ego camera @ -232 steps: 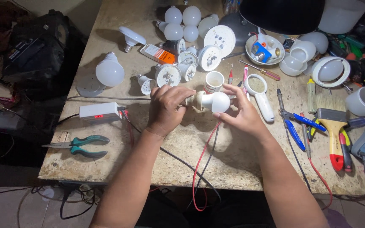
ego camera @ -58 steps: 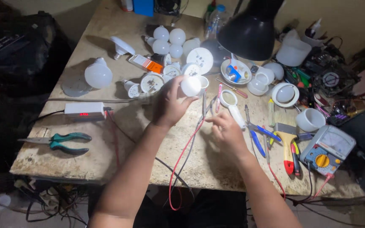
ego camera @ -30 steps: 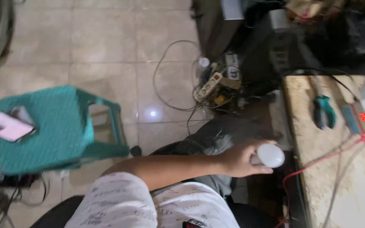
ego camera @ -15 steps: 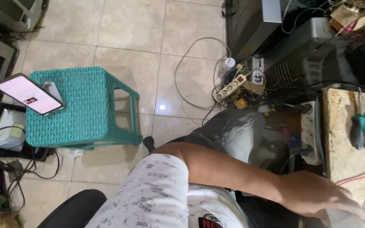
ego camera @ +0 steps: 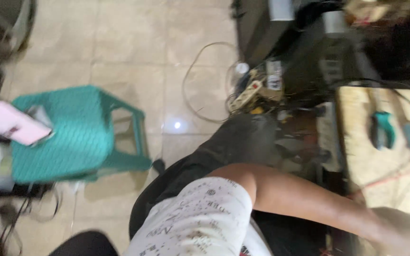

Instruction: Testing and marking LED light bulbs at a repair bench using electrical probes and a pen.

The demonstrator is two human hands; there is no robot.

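Your head is turned away to the floor, and the picture is blurred. Your left arm reaches across toward the desk (ego camera: 380,170) at the right edge; your left hand (ego camera: 404,232) shows only as a blur at the lower right corner, so you cannot tell if it holds something. Your right hand is out of view. Green pliers (ego camera: 383,129) lie on the desk near its left edge. A teal plastic stool (ego camera: 77,137) stands on the tiled floor, with a phone (ego camera: 13,124) lying on it.
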